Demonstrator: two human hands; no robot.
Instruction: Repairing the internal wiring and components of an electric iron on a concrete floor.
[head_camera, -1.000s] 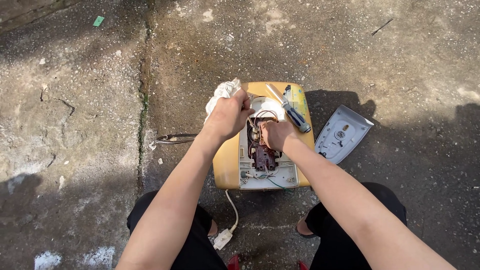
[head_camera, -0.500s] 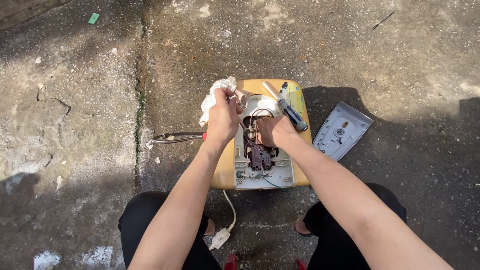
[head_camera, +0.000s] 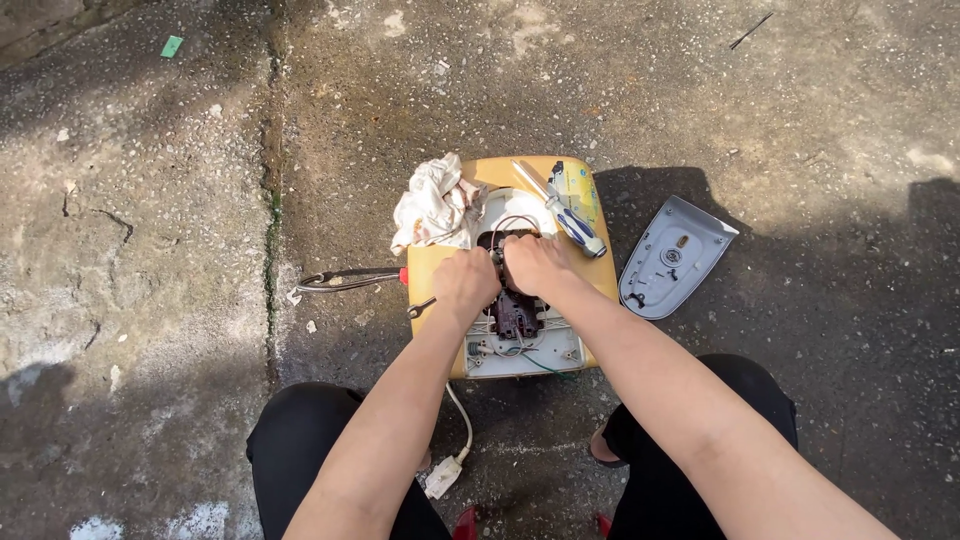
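plug (head_camera: 441, 477): white, on the floor nearest the knees
left hand (head_camera: 466, 283): closed on the opened iron (head_camera: 515, 315)
right hand (head_camera: 538, 263): closed on its wiring
iron: lies mid-stool (head_camera: 590, 275); likely heavy, rigid, thin wires fragile; grip the body
far edge: rag (head_camera: 434, 205), screwdriver (head_camera: 560, 210)

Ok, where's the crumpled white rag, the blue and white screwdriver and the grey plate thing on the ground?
Crumpled white cloth rag (head_camera: 436, 205), head view, on its bunched middle.
Blue-and-white-handled screwdriver (head_camera: 573, 224), head view, on the handle.
Grey pointed metal plate (head_camera: 672, 258), head view, on its flat middle.
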